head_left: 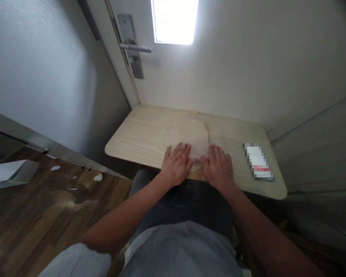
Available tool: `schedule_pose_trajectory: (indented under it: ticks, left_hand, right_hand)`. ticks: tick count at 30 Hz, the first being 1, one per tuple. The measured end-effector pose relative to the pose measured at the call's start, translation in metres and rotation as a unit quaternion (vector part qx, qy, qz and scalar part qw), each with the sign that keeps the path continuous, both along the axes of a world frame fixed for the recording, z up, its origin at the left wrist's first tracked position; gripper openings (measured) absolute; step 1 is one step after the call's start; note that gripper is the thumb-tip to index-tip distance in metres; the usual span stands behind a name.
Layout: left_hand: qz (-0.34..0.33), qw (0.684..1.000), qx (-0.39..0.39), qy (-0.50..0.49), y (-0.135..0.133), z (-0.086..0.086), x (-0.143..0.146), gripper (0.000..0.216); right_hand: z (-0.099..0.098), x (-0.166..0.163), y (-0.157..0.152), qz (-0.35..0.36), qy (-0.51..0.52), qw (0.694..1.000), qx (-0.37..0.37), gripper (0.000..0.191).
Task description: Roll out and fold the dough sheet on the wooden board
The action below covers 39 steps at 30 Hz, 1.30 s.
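Observation:
A light beige piece of paper (188,132) lies flat on the small wooden table (132,132). Its right edge looks uneven, and my hands cover its near corners. My left hand (177,162) rests on the near left part, fingers stretched out flat and thumb pointing inward. On the near right corner lies my right hand (218,163), its fingers also extended and its thumb close to the left one. Whether the paper is one sheet or several layers, I cannot tell.
A phone (258,161), its screen blurred out, lies at the table's right end. Behind the table stands a white door with a metal handle (136,48) and a bright window (175,21). Paper scraps (98,177) and a white box (14,172) are on the wooden floor at left.

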State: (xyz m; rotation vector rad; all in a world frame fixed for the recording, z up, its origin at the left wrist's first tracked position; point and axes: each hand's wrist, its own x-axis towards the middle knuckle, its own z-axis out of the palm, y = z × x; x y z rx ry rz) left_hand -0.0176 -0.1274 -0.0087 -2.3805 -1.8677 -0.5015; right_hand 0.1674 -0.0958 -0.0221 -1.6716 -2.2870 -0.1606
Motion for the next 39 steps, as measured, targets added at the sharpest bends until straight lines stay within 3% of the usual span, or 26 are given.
schedule_pose_trajectory:
  ticks: [5, 13, 20, 30, 39]
  left_hand:
    - [0.003, 1.0, -0.001, 0.0, 0.025, 0.003, 0.0, 0.057]
    - [-0.013, 1.0, 0.003, -0.003, -0.005, -0.002, 0.0, 0.06]
    - [-0.005, 1.0, -0.003, -0.001, 0.021, 0.004, 0.0, 0.057]
    - [-0.053, 0.998, -0.01, -0.033, -0.063, -0.001, -0.001, 0.056]
    - [-0.055, 0.996, 0.0, -0.064, -0.053, 0.004, -0.009, 0.051]
  right_hand:
    - [0.01, -0.008, 0.027, -0.016, -0.008, 0.999, -0.034, 0.058]
    - [0.003, -0.001, -0.008, 0.001, 0.001, 1.0, -0.014, 0.063]
    - [0.007, -0.008, 0.024, -0.022, 0.008, 1.0, -0.02, 0.059]
    - [-0.006, 0.011, -0.076, 0.04, 0.018, 0.998, 0.034, 0.062]
    - [-0.006, 0.018, -0.049, 0.078, 0.145, 0.986, 0.028, 0.03]
